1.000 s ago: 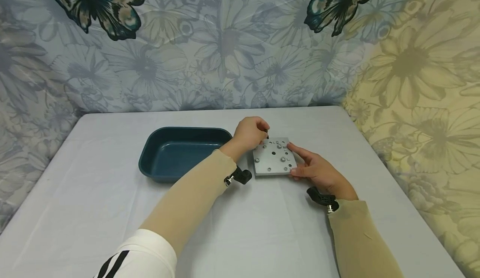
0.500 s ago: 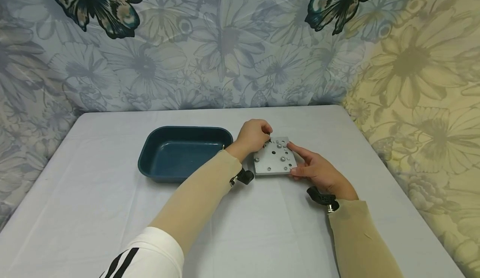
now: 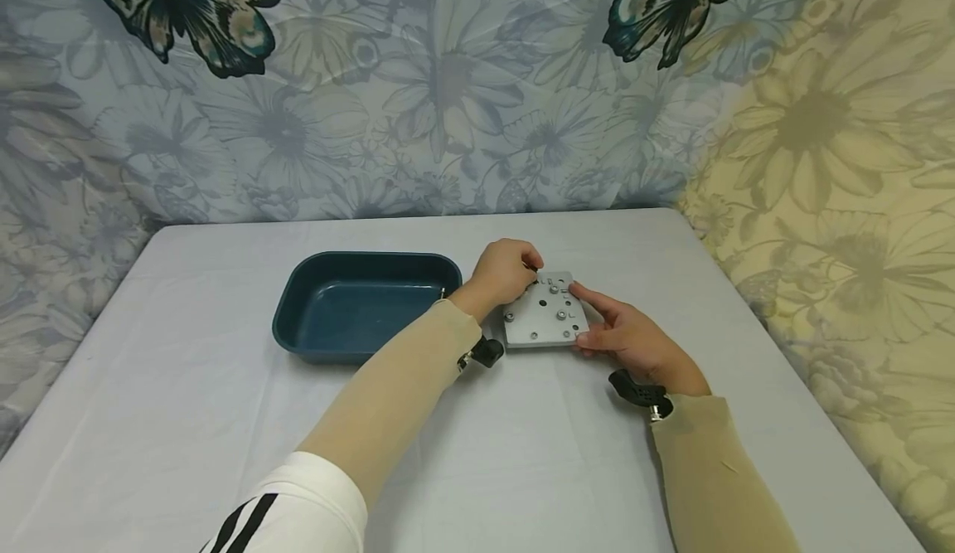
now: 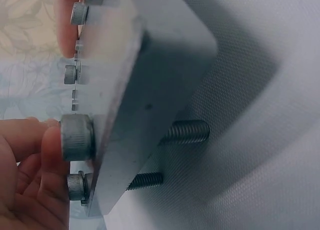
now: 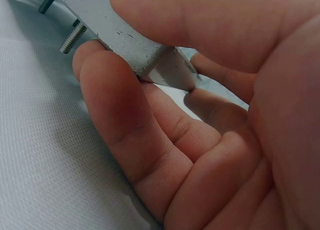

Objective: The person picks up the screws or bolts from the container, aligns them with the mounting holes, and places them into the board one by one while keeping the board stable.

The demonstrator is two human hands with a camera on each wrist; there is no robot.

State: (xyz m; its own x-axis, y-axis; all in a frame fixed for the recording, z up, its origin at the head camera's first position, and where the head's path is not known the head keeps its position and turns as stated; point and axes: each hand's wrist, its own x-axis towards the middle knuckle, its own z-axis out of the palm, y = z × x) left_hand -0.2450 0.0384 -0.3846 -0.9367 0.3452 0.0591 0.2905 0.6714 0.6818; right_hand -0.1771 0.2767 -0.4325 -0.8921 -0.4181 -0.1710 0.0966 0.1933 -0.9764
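A silver metal plate point(image 3: 542, 327) with holes and several socket-head screws is raised a little off the table; threaded screw shanks point(image 4: 187, 132) stick out below it. My right hand point(image 3: 637, 341) grips its right edge, thumb at the near corner and index finger along the far side. At the plate's far left corner, my left hand point(image 3: 507, 271) pinches a small dark pin-like piece point(image 3: 531, 269), mostly hidden by the fingers. In the left wrist view, the left fingers point(image 4: 50, 152) are right beside a large screw head point(image 4: 77, 137) on the plate's face.
An open dark teal tray point(image 3: 358, 356) stands left of the plate, its right end partly behind my left forearm. A white cloth point(image 3: 522, 453) covers the table. Patterned fabric point(image 3: 448, 138) hangs behind the table's far edge.
My left hand has moved slightly right and toward me, bringing the dark piece down to the plate's far left corner. The right hand and plate hold nearly still.
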